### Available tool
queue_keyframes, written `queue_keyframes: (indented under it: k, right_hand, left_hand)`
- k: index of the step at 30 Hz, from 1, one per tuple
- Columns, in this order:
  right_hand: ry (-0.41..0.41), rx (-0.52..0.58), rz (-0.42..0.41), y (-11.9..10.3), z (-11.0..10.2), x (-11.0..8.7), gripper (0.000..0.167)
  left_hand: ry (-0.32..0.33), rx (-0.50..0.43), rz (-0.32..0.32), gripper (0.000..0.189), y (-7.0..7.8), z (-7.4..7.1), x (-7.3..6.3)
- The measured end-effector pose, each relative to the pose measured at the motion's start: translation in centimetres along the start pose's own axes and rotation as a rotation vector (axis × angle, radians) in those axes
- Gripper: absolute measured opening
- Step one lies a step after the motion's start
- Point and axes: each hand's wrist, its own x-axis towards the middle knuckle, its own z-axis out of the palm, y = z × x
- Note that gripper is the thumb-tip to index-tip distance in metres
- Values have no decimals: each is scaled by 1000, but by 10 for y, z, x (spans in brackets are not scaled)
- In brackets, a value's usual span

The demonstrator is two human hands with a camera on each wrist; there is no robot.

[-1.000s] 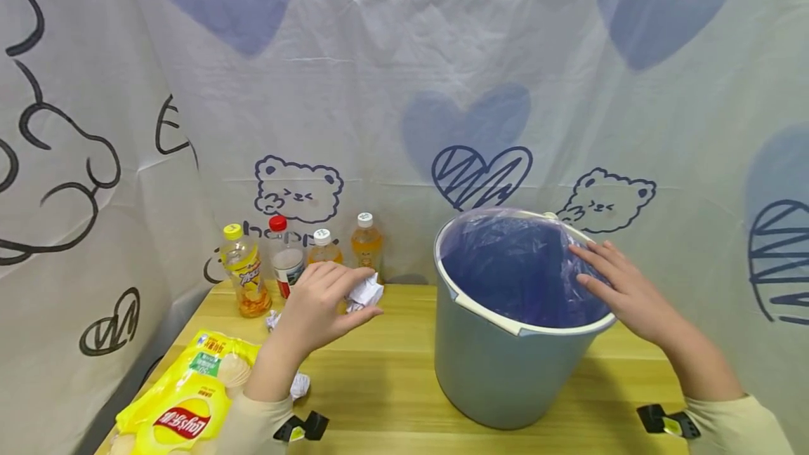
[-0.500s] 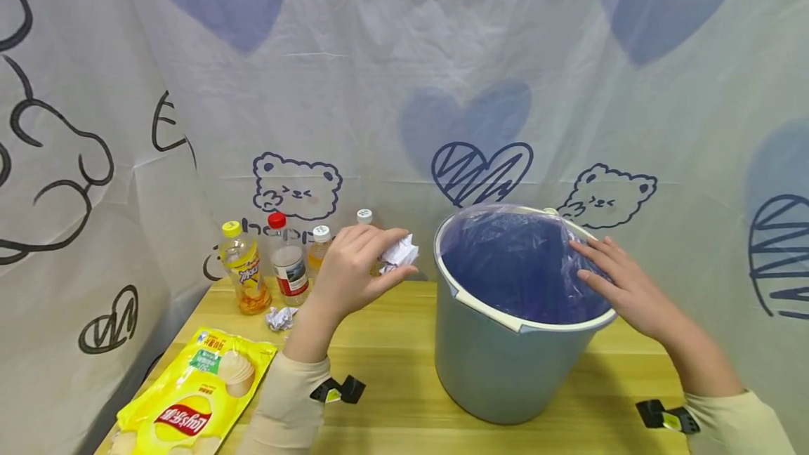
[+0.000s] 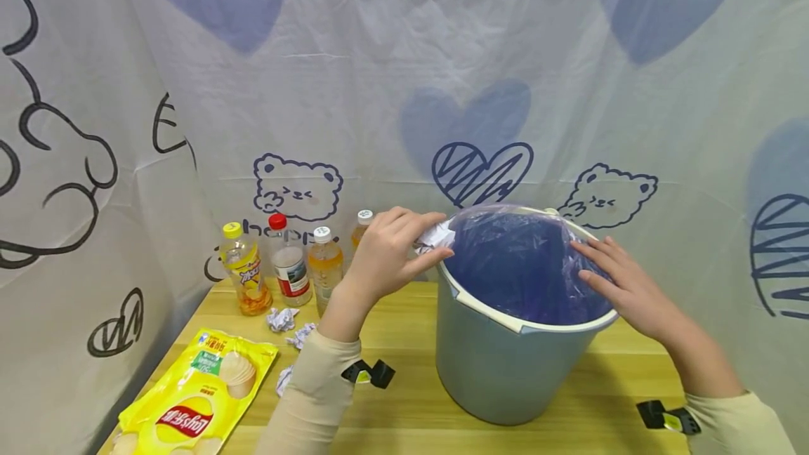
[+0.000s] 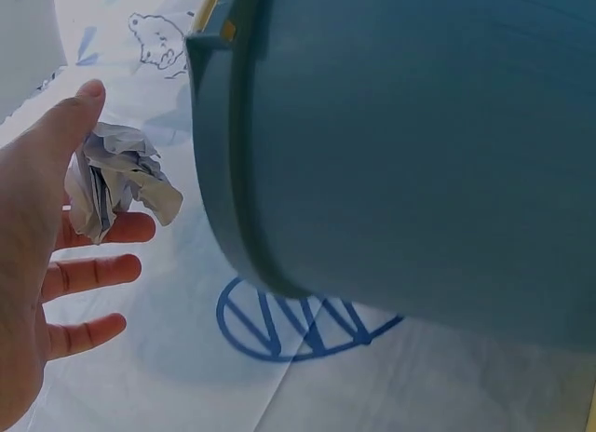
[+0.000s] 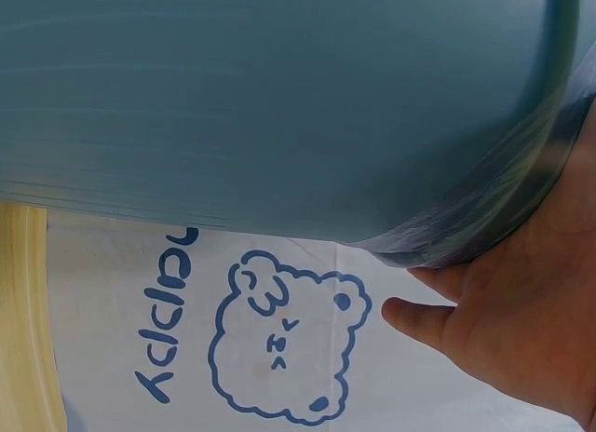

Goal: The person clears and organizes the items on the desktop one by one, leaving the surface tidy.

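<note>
My left hand (image 3: pixel 393 248) pinches a crumpled ball of white paper (image 3: pixel 437 236) between thumb and fingers, at the left rim of a grey-blue bucket (image 3: pixel 499 378). In the left wrist view the paper ball (image 4: pixel 121 176) sits between thumb and index finger, while the other fingers stand spread below, beside the bucket wall (image 4: pixel 391 171). A thin clear plastic bag (image 3: pixel 505 258) lines the bucket. On the opposite side, my right hand (image 3: pixel 632 293) rests over the right rim with its fingers extended. The right wrist view shows this hand (image 5: pixel 531 311) against the bag's folded edge (image 5: pixel 447 236).
More crumpled paper balls (image 3: pixel 281 319) lie left on the wooden table (image 3: pixel 398 406). Behind them stand several bottles, among them a yellow-capped one (image 3: pixel 246 272) and a red-capped one (image 3: pixel 291 269). A yellow chip bag (image 3: pixel 196 399) lies front left; a printed cloth (image 3: pixel 392 76) hangs behind.
My left hand has carried the paper ball rightward and up, from in front of the bottles to the bucket's left rim. My right hand has stayed at the right rim.
</note>
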Motion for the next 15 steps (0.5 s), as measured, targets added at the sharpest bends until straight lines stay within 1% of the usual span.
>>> queue_keyframes:
  k: [2,6,15]
  right_hand:
    - [3,-2,-3,0,0,0,56]
    - [6,-9,-5,0,0,0,56]
    - [9,-6,2,0,1,0,56]
  left_hand:
    - [-11,0,-3,64,2,4,5]
    - [-37,-3,-2,62,6,11,11]
    - [-139,25,-1,54,19,27,16]
